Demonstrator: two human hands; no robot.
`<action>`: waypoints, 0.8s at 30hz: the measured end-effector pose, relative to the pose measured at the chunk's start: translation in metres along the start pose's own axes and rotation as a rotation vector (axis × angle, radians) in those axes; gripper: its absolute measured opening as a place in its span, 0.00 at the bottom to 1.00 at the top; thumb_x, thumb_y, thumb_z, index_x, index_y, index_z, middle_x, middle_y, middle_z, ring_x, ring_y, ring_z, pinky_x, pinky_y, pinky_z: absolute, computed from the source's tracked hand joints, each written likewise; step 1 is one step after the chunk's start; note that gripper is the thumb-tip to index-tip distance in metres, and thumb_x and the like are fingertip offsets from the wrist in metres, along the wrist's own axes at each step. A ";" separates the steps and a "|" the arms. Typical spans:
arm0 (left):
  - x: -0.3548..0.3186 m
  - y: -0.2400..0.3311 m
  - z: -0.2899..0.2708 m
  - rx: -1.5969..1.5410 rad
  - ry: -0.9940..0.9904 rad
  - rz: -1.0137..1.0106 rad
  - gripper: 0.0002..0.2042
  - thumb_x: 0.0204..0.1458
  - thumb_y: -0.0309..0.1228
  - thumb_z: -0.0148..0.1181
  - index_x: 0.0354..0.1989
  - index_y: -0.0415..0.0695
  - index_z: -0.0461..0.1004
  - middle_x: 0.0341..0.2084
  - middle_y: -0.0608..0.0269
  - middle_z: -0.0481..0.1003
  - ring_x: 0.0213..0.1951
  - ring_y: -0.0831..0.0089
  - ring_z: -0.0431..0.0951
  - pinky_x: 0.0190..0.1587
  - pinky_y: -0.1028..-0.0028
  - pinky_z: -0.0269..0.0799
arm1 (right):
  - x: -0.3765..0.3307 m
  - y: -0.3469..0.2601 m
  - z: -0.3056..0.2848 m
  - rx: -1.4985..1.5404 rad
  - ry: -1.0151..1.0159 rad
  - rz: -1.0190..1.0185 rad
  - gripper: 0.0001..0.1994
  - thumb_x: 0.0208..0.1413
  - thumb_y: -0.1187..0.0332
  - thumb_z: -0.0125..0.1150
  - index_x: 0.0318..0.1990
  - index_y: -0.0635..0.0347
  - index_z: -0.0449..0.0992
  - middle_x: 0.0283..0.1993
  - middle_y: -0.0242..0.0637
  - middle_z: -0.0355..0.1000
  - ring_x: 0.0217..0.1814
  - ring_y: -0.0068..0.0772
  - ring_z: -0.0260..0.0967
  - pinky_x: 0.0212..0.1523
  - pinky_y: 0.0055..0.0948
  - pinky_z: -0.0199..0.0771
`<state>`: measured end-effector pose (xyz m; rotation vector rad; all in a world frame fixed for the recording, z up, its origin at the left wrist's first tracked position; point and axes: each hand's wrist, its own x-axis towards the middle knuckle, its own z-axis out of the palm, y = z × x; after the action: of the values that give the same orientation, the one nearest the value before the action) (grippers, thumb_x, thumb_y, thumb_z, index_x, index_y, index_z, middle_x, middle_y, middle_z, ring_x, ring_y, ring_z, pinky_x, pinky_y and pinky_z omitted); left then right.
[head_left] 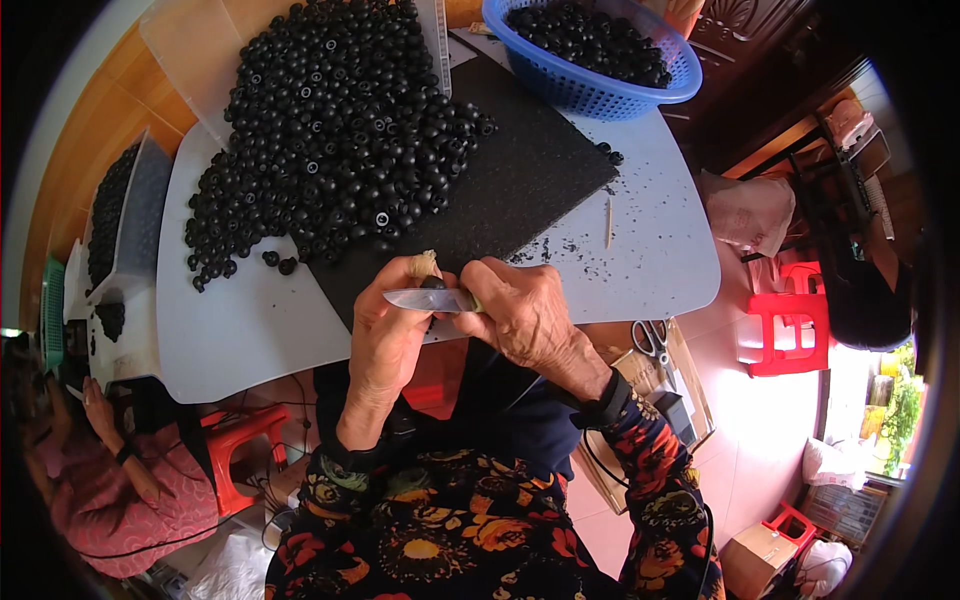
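Note:
My left hand (pixel 388 335) pinches a small round black piece (pixel 433 283) between its fingers. A pale wrap covers one fingertip of that hand. In my right hand (pixel 525 315) is a small knife (pixel 425 299), its blade lying across the black piece and pointing left; most of the handle is hidden by my fingers. Both hands hover over the near edge of the pale table (pixel 255 335). Beyond them spreads a large heap of the same black pieces (pixel 350 140), several showing ring-shaped openings. A dark mat (pixel 510 170) lies partly under the heap.
A blue basket (pixel 600 90) of black pieces stands at the far right. Black crumbs and a thin pale stick (pixel 609 222) lie below it. A clear bin (pixel 195 50) stands behind the heap. Scissors (pixel 652 340) rest right of my arm. Another person's hand (pixel 100 410) is at the left.

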<state>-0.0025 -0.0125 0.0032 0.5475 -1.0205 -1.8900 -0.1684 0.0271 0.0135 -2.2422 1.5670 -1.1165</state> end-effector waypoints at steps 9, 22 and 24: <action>-0.008 0.013 0.000 0.026 0.088 -0.074 0.13 0.50 0.23 0.50 0.45 0.36 0.69 0.36 0.61 0.72 0.38 0.76 0.71 0.42 0.75 0.67 | -0.001 -0.030 -0.003 -0.030 -0.064 0.096 0.10 0.51 0.66 0.57 0.38 0.59 0.67 0.23 0.34 0.65 0.20 0.36 0.68 0.16 0.31 0.68; -0.022 0.017 0.008 0.003 -0.071 -0.153 0.12 0.48 0.19 0.49 0.42 0.34 0.70 0.37 0.60 0.73 0.40 0.78 0.72 0.48 0.76 0.66 | -0.026 -0.040 -0.010 -0.002 -0.025 0.107 0.16 0.45 0.67 0.63 0.42 0.59 0.70 0.25 0.35 0.67 0.20 0.37 0.68 0.18 0.32 0.68; -0.022 0.016 0.009 0.005 -0.078 -0.165 0.12 0.49 0.19 0.49 0.42 0.34 0.70 0.37 0.60 0.73 0.40 0.78 0.72 0.48 0.77 0.66 | -0.029 -0.040 -0.009 0.019 -0.025 0.136 0.17 0.45 0.68 0.63 0.43 0.59 0.69 0.25 0.35 0.67 0.21 0.38 0.68 0.19 0.32 0.68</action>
<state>0.0108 0.0064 0.0210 0.5796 -1.0577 -2.0682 -0.1497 0.0714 0.0276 -2.0936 1.6640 -1.0571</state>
